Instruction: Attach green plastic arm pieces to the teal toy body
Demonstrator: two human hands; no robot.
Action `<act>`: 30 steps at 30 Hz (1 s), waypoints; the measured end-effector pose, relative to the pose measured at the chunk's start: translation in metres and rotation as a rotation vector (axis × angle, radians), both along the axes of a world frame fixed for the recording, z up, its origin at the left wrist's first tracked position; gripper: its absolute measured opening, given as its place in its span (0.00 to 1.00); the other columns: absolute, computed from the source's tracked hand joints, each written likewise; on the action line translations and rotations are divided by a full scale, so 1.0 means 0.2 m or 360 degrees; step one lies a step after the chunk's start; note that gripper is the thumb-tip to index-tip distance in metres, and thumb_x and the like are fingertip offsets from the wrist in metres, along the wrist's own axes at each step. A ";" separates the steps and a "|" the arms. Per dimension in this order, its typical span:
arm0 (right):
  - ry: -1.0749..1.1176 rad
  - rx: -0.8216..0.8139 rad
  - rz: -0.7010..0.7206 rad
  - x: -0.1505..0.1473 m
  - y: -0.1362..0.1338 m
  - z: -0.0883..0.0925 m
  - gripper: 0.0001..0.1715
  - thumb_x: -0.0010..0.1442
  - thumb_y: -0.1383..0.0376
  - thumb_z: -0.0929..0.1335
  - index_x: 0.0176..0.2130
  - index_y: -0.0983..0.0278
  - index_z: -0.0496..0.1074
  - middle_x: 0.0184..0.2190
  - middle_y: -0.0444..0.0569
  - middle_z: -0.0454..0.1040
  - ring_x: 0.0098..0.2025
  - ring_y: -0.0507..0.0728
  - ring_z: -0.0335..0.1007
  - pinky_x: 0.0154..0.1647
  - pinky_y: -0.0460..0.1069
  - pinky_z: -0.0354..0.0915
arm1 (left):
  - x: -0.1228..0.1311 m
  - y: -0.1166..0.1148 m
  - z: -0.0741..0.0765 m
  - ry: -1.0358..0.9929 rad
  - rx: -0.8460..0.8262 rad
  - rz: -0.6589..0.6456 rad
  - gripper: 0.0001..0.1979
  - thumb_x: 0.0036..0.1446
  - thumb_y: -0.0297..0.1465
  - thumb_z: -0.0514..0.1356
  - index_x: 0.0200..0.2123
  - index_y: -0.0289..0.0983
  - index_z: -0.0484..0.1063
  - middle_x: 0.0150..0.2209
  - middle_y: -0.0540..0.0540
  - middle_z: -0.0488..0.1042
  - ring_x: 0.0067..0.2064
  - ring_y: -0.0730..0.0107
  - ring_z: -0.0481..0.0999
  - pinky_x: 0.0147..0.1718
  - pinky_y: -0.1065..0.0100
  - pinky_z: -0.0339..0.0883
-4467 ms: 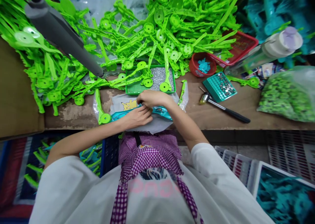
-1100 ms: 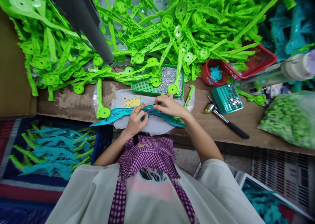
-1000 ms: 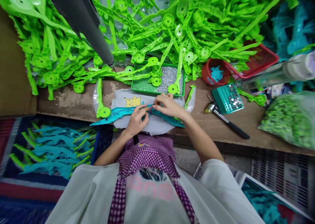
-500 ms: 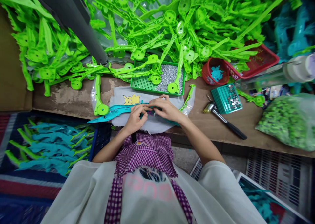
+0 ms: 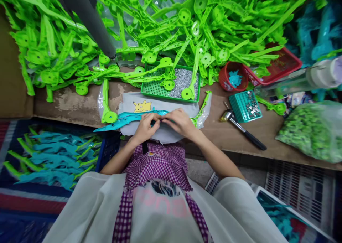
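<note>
A long blue plastic part [image 5: 120, 121] lies across a grey cloth [image 5: 130, 99] printed with a yellow cartoon figure, at the table's front edge. Over its middle, my left hand [image 5: 146, 127] is closed, thumb and forefinger pinched on something too small to make out. My right hand [image 5: 181, 122] meets it fingertip to fingertip, also closed in a pinch, and covers the blue part's right portion. Green plastic arms with round ends flank the cloth, one on the left [image 5: 107, 104] and one in clear film on the right [image 5: 204, 109].
Behind the cloth stands a green tray [image 5: 171, 97] of small metal pieces. To the right are a hammer [image 5: 247, 133], a teal basket [image 5: 236, 107], a red basket [image 5: 227, 79] and a bag of green pieces [image 5: 307, 136]. A dark pole [image 5: 93, 25] slants in at upper left.
My hands have drawn together at the fingertips, the right fingers pulling back from the blue part's upper edge into a pinch. More of its upper edge shows now.
</note>
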State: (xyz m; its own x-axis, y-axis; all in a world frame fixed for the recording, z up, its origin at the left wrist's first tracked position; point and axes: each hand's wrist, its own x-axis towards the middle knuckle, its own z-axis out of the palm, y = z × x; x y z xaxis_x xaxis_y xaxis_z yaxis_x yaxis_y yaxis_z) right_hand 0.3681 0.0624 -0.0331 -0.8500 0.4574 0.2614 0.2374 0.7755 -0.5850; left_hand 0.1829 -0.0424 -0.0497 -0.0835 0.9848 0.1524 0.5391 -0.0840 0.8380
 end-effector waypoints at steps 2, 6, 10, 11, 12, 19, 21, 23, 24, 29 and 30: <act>0.0080 -0.0210 -0.0256 -0.04 0.02 -0.02 0.15 0.71 0.56 0.64 0.50 0.60 0.73 0.37 0.49 0.81 0.39 0.56 0.75 0.42 0.53 0.67 | 0.00 -0.01 -0.01 0.0062 0.0163 -0.0004 0.06 0.66 0.28 0.56 0.33 0.40 0.66 0.45 0.46 0.82 0.50 0.61 0.79 0.51 0.56 0.68; -0.0003 -0.0220 -0.0214 -0.08 0.07 -0.04 0.14 0.71 0.56 0.64 0.44 0.60 0.74 0.37 0.49 0.81 0.38 0.56 0.74 0.42 0.53 0.66 | 0.00 -0.02 -0.05 0.0230 0.0342 -0.0002 0.07 0.67 0.28 0.56 0.33 0.40 0.67 0.42 0.46 0.82 0.45 0.63 0.80 0.48 0.56 0.68; -0.0165 0.0026 -0.0014 -0.06 0.10 -0.02 0.15 0.73 0.59 0.62 0.49 0.61 0.75 0.42 0.51 0.82 0.43 0.57 0.76 0.49 0.56 0.62 | 0.01 -0.02 -0.08 0.0249 0.0358 0.0053 0.06 0.67 0.27 0.55 0.35 0.40 0.67 0.39 0.48 0.82 0.40 0.65 0.80 0.47 0.57 0.68; -0.0208 0.0077 0.0031 -0.05 0.10 -0.02 0.16 0.73 0.60 0.61 0.53 0.61 0.74 0.45 0.51 0.82 0.45 0.57 0.76 0.50 0.56 0.60 | 0.01 -0.02 -0.09 0.0245 0.0366 0.0066 0.06 0.67 0.27 0.55 0.35 0.40 0.67 0.38 0.48 0.82 0.39 0.65 0.80 0.47 0.57 0.68; -0.0252 0.0127 0.0066 -0.05 0.10 -0.02 0.17 0.74 0.61 0.61 0.55 0.61 0.73 0.47 0.52 0.82 0.47 0.57 0.75 0.52 0.57 0.59 | 0.02 -0.02 -0.09 0.0242 0.0371 0.0075 0.06 0.67 0.28 0.55 0.34 0.40 0.67 0.37 0.49 0.82 0.39 0.65 0.80 0.47 0.58 0.68; -0.0567 0.0292 0.0057 -0.07 0.09 0.00 0.18 0.74 0.64 0.58 0.50 0.58 0.75 0.40 0.48 0.82 0.44 0.58 0.71 0.57 0.61 0.49 | 0.02 -0.02 -0.09 0.0184 0.0178 0.0049 0.08 0.66 0.28 0.54 0.33 0.41 0.67 0.36 0.47 0.81 0.39 0.64 0.80 0.49 0.56 0.69; -0.0567 0.0281 0.0074 -0.07 0.09 0.02 0.18 0.73 0.63 0.59 0.52 0.57 0.75 0.42 0.48 0.82 0.46 0.59 0.71 0.58 0.62 0.47 | 0.02 -0.02 -0.09 0.0179 0.0104 0.0032 0.07 0.65 0.29 0.54 0.33 0.41 0.68 0.36 0.47 0.81 0.40 0.63 0.79 0.50 0.55 0.69; -0.0565 0.0261 0.0096 -0.07 0.09 0.03 0.18 0.73 0.62 0.60 0.54 0.57 0.74 0.44 0.48 0.81 0.48 0.59 0.70 0.59 0.63 0.45 | 0.01 -0.02 -0.08 0.0172 0.0087 0.0014 0.07 0.65 0.29 0.54 0.33 0.41 0.68 0.37 0.46 0.81 0.41 0.62 0.79 0.50 0.54 0.69; -0.0568 0.0254 0.0102 -0.07 0.09 0.04 0.17 0.73 0.61 0.60 0.54 0.57 0.74 0.44 0.48 0.81 0.48 0.60 0.70 0.59 0.63 0.45 | 0.01 -0.03 -0.07 0.0170 0.0096 0.0010 0.07 0.65 0.28 0.54 0.33 0.41 0.68 0.39 0.45 0.81 0.43 0.61 0.79 0.51 0.54 0.69; -0.0569 0.0269 0.0103 -0.09 0.11 0.04 0.16 0.73 0.59 0.60 0.49 0.58 0.75 0.44 0.49 0.81 0.47 0.59 0.70 0.58 0.61 0.45 | 0.00 -0.03 -0.04 0.0130 0.0120 0.0019 0.07 0.65 0.28 0.55 0.33 0.40 0.68 0.49 0.42 0.80 0.54 0.59 0.77 0.54 0.55 0.68; -0.0560 0.0273 0.0082 -0.10 0.11 0.04 0.16 0.73 0.59 0.61 0.49 0.58 0.75 0.44 0.49 0.81 0.47 0.59 0.70 0.58 0.61 0.45 | 0.00 -0.03 -0.03 0.0113 0.0109 0.0020 0.07 0.66 0.28 0.55 0.33 0.40 0.68 0.49 0.42 0.80 0.54 0.60 0.77 0.54 0.55 0.68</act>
State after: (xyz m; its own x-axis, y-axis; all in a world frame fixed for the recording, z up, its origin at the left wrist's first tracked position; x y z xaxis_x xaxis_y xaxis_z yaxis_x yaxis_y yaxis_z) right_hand 0.3488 0.0837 -0.0255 -0.9220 0.3866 0.0191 0.3584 0.8712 -0.3355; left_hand 0.1826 -0.0487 -0.0563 -0.0825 0.9708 0.2253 0.5982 -0.1325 0.7903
